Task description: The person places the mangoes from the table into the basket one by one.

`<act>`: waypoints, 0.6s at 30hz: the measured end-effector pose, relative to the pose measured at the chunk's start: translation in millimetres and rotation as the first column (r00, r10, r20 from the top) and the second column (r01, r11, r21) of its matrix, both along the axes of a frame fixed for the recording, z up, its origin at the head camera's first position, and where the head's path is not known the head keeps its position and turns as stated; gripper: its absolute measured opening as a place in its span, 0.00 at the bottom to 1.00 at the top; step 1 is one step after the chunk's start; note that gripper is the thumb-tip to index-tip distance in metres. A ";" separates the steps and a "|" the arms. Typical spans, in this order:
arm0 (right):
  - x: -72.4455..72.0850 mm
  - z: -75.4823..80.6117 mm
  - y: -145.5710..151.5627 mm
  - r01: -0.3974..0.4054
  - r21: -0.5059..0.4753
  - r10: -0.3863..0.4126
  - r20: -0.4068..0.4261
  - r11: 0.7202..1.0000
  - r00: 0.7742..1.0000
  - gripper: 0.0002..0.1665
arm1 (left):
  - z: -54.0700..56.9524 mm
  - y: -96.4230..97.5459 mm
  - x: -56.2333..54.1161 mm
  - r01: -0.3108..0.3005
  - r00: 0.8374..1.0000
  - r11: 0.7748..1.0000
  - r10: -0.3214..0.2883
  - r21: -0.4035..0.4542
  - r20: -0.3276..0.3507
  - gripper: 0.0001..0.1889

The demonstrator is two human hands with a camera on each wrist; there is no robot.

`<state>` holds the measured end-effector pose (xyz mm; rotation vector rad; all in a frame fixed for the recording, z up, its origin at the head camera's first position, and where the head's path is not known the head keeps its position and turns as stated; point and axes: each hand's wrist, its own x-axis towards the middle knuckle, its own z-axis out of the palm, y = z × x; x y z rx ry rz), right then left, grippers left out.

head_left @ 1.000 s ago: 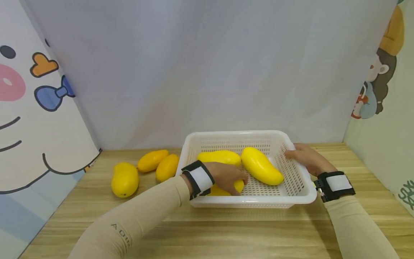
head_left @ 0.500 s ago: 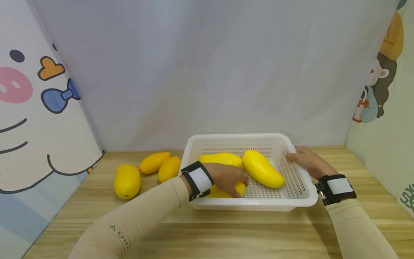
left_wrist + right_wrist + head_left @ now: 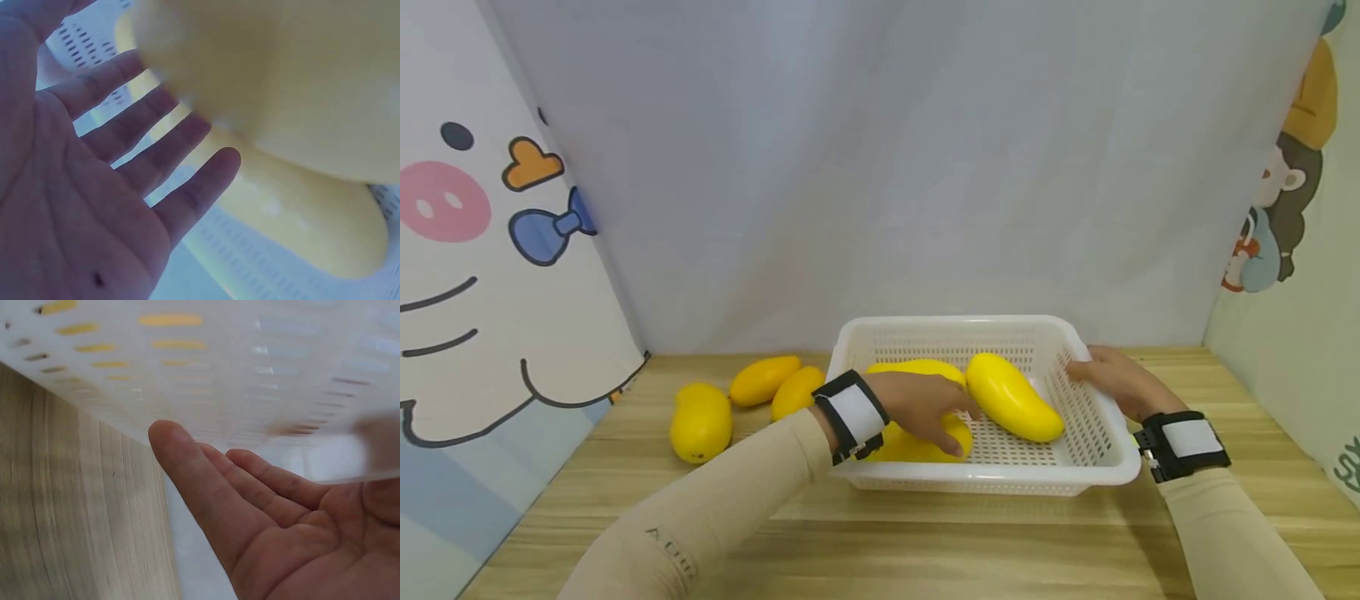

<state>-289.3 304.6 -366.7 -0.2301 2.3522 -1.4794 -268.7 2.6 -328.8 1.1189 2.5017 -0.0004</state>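
Observation:
A white perforated plastic basket stands on the wooden table with 3 yellow mangoes in it. My left hand is over the front mango, thumb and fingers spread. In the left wrist view, the straight fingers are at the edge of a large mango; contact is unclear. Behind the hand lies the rear mango, partly covered. The right-hand mango lies diagonally. My right hand grips the basket's right rim, thumb inside, fingers against the outer wall.
Left of the basket on the table lie a rounded yellow mango and two smaller orange-yellow mangoes. A grey-white curtain hangs behind. Printed panels stand at both sides.
My left fingers have spread and loosened from the front mango, rising slightly. The right hand keeps its grip on the rim. The head view has shifted a little.

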 end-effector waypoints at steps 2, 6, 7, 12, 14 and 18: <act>-0.4 -0.4 0.0 -0.003 0.001 0.003 0.002 1.000 1.000 0.30 | 7.2 -3.1 0.6 -0.005 1.000 0.999 0.005 0.033 -0.009 0.32; -0.9 -1.3 0.4 -0.004 0.007 0.004 0.004 1.000 1.000 0.30 | 20.1 -10.4 0.8 -0.020 0.996 0.997 0.027 0.072 -0.090 0.32; -1.0 -1.5 0.5 -0.003 0.008 0.003 0.004 1.000 1.000 0.30 | 23.1 -12.4 1.0 -0.030 0.993 0.996 0.039 0.083 -0.114 0.33; -1.3 -2.9 1.2 -0.006 0.004 0.006 0.006 1.000 1.000 0.30 | 32.7 -22.7 -0.5 -0.046 0.973 0.991 0.074 0.129 -0.218 0.36; -1.3 -3.0 1.1 -0.007 0.003 0.007 0.010 1.000 1.000 0.30 | 34.4 -27.3 -1.5 -0.049 0.968 0.990 0.080 0.136 -0.236 0.36; -1.0 -1.7 0.2 -0.004 0.007 0.004 0.009 1.000 1.000 0.31 | 37.6 -37.7 -4.3 -0.052 0.959 0.989 0.089 0.141 -0.268 0.37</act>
